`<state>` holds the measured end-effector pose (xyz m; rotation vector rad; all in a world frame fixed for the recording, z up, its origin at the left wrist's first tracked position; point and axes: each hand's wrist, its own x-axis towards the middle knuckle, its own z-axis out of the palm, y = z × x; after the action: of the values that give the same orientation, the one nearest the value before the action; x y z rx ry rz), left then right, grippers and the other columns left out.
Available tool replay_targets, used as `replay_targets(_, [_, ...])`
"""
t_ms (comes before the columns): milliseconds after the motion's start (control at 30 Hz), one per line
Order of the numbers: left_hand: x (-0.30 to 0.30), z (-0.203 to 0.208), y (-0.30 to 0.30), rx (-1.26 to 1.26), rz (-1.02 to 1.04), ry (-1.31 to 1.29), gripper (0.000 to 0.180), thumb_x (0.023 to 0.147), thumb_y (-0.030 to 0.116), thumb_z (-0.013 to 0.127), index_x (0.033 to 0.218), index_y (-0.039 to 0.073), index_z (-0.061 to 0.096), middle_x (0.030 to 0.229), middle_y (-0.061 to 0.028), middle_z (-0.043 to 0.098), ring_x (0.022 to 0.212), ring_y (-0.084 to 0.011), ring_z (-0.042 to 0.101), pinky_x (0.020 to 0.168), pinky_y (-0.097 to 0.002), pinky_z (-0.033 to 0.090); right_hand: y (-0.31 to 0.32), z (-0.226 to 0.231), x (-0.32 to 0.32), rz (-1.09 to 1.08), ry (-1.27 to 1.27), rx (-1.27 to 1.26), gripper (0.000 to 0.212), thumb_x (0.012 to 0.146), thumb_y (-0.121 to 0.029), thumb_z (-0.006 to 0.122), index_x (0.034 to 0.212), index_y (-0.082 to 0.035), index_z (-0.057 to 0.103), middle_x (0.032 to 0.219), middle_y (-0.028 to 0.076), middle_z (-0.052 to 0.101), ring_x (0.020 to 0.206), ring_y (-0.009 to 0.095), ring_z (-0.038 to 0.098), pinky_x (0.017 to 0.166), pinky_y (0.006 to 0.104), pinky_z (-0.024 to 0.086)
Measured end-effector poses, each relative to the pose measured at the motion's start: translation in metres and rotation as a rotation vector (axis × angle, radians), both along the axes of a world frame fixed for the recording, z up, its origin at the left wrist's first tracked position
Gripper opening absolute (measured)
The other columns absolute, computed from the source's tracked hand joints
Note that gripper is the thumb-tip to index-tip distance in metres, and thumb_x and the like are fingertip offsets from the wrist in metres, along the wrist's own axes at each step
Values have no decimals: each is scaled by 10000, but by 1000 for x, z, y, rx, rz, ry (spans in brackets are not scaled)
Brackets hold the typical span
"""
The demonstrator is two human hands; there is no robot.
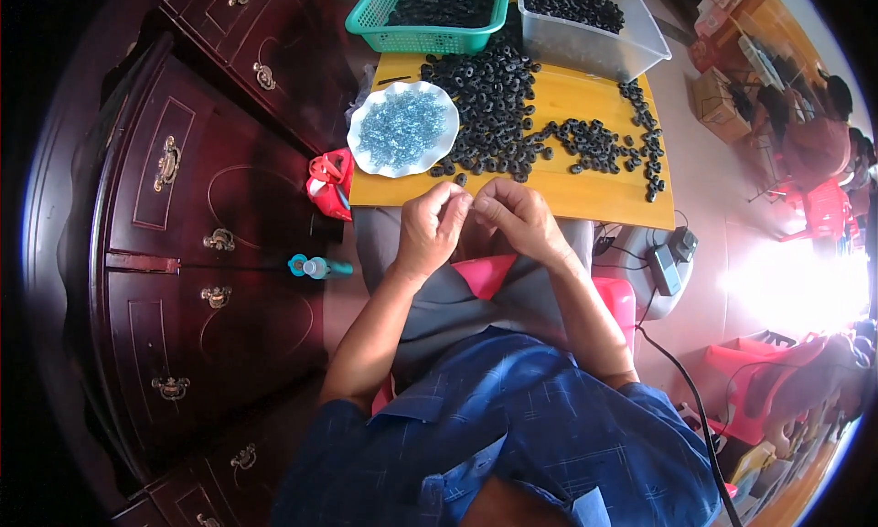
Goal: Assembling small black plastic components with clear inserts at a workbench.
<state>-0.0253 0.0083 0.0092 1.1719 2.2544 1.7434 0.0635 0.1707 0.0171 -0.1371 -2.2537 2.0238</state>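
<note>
1. From where I stand, the biggest thing is the cabinet, dark red wood with ornate metal pulls, rising along the person's left.
2. Next comes the table, yellow and wooden, in front of the person, who sits close up to it in a dark blue shirt.
3. On its far side are two containers: the tub, see-through, to the right, and the basket, green and perforated, to the left. Both hold heaps of black pieces.
4. The plate, white with a wavy rim, sits at the table's left near corner.
5. The left hand and right hand meet at the table's near edge, thumbs and fingers pinched, tips close together. (I cannot tell whether either grasps something; whatever may be between those tips is too small to make out.)
6. The bottle, light blue, is by the cabinet, lower left of the table.
7. The black rings spread thickly beside the plate and trail off to the right edge; one lies just beyond the left fingertips.
8. Smallest are the clear bits, bluish and slender, filling the plate.
</note>
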Motion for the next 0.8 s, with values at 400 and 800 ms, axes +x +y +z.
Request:
replay_targets(400, [-1,7,2,190,-77,-697,228,1007,233,574,883,46,618,664,37,518,531,-26,476,489,-183,407,22,-20,-8,-59,-14,-192,200,1021,-235,559,984,-40,586,822,0,616,746,76,595,689,220,498])
replay_targets(800, [-4,3,-3,197,-76,-717,209,998,190,571,906,10,626,671,16,524,524,-37,470,498,-199,419,98,10,-56,-500,65,175,202,966,-221,596,923,-30,644,753,-1,643,662,59,556,634,212,465])
